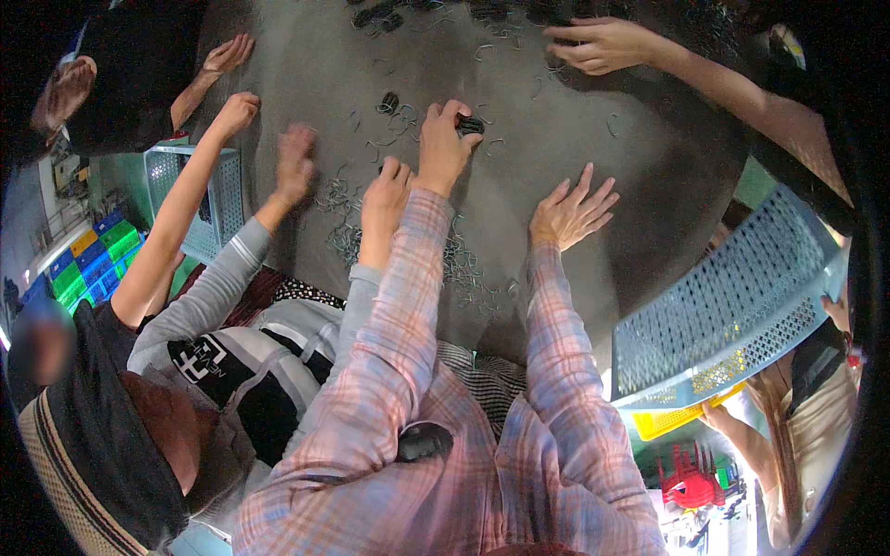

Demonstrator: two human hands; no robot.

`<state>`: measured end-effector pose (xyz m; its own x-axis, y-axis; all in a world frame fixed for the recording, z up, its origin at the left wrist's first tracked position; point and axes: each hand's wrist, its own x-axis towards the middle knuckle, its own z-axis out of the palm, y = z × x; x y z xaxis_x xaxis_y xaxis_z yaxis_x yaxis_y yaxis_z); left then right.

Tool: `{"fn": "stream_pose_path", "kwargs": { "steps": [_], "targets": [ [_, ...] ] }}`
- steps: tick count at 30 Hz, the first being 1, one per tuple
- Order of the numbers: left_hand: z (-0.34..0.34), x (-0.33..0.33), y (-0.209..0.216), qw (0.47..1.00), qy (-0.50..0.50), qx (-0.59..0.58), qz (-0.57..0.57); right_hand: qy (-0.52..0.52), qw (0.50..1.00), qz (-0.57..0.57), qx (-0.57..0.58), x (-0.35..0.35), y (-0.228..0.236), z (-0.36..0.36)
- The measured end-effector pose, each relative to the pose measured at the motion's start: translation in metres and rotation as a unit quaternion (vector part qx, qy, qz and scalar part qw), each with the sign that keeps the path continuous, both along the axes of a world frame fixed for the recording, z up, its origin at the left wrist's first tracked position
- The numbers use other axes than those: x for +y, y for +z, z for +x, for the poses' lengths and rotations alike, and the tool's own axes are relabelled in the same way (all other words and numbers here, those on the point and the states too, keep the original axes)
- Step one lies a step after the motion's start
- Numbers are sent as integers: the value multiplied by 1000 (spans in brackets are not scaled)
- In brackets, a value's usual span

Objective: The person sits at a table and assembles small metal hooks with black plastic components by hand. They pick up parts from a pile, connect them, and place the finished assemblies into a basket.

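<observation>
My left hand (443, 148), in a plaid sleeve, reaches far over the grey table (519, 306). Its fingers and thumb are closed on a small dark bundle (471, 124), which looks like packed wire pieces. My right hand (573, 211) hovers over or rests on the table with its fingers spread and nothing in them; whether it touches the surface I cannot tell. Loose curved wire hooks (461, 264) lie piled beside and under my left forearm. A similar dark bundle (387, 102) sits left of my left hand, with several thin hooks scattered around it.
A co-worker in grey sleeves sits close on my left, one hand (383, 195) beside my left forearm. Another person's hand (603, 44) works at the far right. More dark bundles (375, 14) lie at the far edge. A grey-blue plastic crate (732, 287) tilts at the right, above a yellow one (686, 419).
</observation>
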<state>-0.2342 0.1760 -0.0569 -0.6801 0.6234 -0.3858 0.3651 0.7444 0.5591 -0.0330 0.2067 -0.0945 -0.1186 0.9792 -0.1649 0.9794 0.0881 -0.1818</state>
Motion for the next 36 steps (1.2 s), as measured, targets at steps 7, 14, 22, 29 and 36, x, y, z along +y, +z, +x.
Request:
{"fn": "stream_pose_path", "kwargs": {
  "steps": [7, 14, 22, 29, 36],
  "targets": [
    [1, -10, 3, 1000, -10, 6, -25, 3, 1000, 10, -6, 1, 9, -5],
    [3, -22, 57, 750, 262, -518, 318, 42, 999, 13, 23, 14, 24, -9],
    [63, -35, 70, 573, 396, -487, 526, 62, 992, 98, 38, 180, -29, -4],
    [136, -95, 44, 850, 447, -149, 235, 263, 944, 125, 156, 167, -15, -80],
    [140, -139, 55, 896, 386, -66, 209, 547, 775, -35, 314, 59, 15, -97]
  ]
}}
